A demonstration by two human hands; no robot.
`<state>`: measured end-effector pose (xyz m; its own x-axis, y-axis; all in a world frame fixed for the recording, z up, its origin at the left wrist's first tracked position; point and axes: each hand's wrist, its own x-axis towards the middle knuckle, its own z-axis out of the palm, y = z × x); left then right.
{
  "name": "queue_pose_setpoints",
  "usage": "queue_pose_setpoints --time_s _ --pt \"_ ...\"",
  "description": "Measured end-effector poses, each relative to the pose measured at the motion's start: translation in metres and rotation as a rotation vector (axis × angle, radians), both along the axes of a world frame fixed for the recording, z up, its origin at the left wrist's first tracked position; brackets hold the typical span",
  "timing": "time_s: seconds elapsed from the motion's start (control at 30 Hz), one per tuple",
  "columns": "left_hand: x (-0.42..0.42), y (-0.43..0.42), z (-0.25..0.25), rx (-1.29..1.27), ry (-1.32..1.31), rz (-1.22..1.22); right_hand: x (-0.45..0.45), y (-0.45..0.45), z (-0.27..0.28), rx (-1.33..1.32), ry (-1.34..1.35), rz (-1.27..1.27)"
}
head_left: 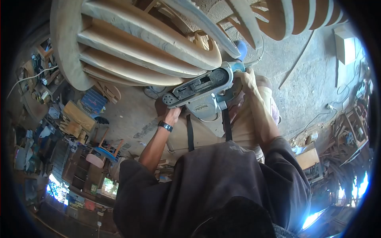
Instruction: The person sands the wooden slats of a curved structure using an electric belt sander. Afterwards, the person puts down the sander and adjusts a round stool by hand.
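Note:
A Makita belt sander (204,89) is tilted on its side across my lap, its flank facing up. My right hand (249,81) is closed around the rear handle at its upper right end. At the lower left end, my left hand (173,116) grips the sander's front from beneath, with its fingers mostly hidden behind the body. Close against the sander's upper edge are the curved slats (154,43) of a large pale wooden piece. Whether the sander touches the wood I cannot tell.
More curved wooden ribs (279,18) stand at the upper right. A thin stick (297,59) and a cord lie on the concrete floor (313,75). Blue-seated stool (106,154), boards and tools crowd the left side. Wood scraps (341,158) are piled at the right.

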<state>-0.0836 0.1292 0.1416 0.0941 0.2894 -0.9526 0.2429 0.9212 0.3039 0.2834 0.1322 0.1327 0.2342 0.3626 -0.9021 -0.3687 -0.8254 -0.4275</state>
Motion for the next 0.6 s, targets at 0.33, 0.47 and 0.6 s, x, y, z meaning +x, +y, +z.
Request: queue_pose_setpoints --time_s 0.33,0.47,0.6 --pt "0.012 -0.019 -0.028 0.293 -0.047 0.193 0.001 -0.008 -0.010 0.184 -0.080 0.041" --pt "0.043 -0.025 -0.045 0.452 -0.035 0.253 0.026 -0.019 -0.047 0.382 0.166 -0.095" --pt "0.042 -0.027 -0.061 0.308 -0.057 0.278 0.038 -0.033 -0.052 0.575 0.132 -0.006"
